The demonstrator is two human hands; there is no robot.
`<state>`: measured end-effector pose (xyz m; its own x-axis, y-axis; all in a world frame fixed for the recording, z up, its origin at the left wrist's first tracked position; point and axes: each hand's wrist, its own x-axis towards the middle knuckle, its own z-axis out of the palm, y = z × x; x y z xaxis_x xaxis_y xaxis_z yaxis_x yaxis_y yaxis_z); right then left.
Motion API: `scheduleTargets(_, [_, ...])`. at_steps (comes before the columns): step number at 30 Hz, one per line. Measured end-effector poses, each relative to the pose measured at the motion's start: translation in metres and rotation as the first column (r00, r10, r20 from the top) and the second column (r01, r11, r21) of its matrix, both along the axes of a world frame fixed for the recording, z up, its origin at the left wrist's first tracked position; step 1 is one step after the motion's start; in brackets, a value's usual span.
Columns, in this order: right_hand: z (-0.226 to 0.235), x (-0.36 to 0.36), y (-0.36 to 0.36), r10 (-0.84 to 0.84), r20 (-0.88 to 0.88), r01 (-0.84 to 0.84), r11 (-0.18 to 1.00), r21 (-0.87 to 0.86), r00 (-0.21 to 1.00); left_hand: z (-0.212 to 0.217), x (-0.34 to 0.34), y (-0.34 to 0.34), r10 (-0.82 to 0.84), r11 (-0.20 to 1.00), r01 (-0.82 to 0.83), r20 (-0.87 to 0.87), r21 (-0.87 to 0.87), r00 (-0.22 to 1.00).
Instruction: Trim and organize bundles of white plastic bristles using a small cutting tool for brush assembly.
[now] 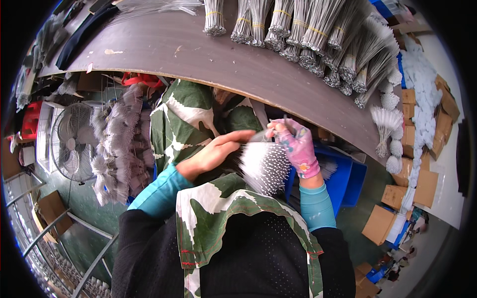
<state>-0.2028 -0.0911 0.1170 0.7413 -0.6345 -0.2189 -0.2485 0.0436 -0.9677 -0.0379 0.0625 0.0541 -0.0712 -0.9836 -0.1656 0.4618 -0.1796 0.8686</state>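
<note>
A bundle of thin wires with white bead-like tips (266,166) fans out in front of my chest, tips toward me. My right hand (298,146), in a pink flowered glove, is closed in a pinch at the bundle's gathered far end; the exact grip is partly hidden by the fingers. From the left my bare left hand (213,155) reaches to the bundle, fingers stretched out, their tips blurred beside its upper edge. Whether they touch the wires I cannot tell. A green and white patterned cloth (184,116) lies below both hands.
The brown table (174,44) curves ahead, with several tied wire bundles (318,30) at its right. Blue bins (343,174) stand by my right forearm. At left are a fan (72,141), hanging white-tipped bundles (119,144) and a metal rack (92,265). Cardboard boxes (380,226) sit far right.
</note>
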Motion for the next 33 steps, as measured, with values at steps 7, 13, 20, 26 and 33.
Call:
scheduleTargets(7, [-0.068, -0.086, 0.009, -0.139, -0.17, 0.148, 0.988, 0.042, 0.976, 0.002, 0.004, 0.006, -0.187, 0.932, 0.33, 0.58, -0.15, 0.793])
scheduleTargets(13, [-0.067, -0.088, 0.043, -0.074, 0.011, 0.069, 0.967, 0.246, 0.997, -0.01, 0.004, 0.0, -0.173, 0.925, 0.345, 0.629, -0.161, 0.758])
scheduleTargets(20, [-0.048, -0.035, 0.019, -0.001, 0.212, -0.07, 0.943, 0.326, 0.977, -0.055, -0.019, -0.018, 0.202, 0.964, -0.067, 0.55, -0.255, 0.811])
scheduleTargets(26, [-0.031, 0.003, -0.015, 0.026, 0.413, -0.198, 0.904, 0.38, 0.91, -0.017, 0.008, -0.037, 0.347, 0.926, -0.254, 0.367, -0.278, 0.863])
scheduleTargets(33, [-0.013, 0.051, -0.05, 0.318, 0.166, -0.319, 0.947, -0.024, 0.933, -0.034, 0.024, -0.05, 0.523, 0.828, -0.439, 0.199, -0.35, 0.829])
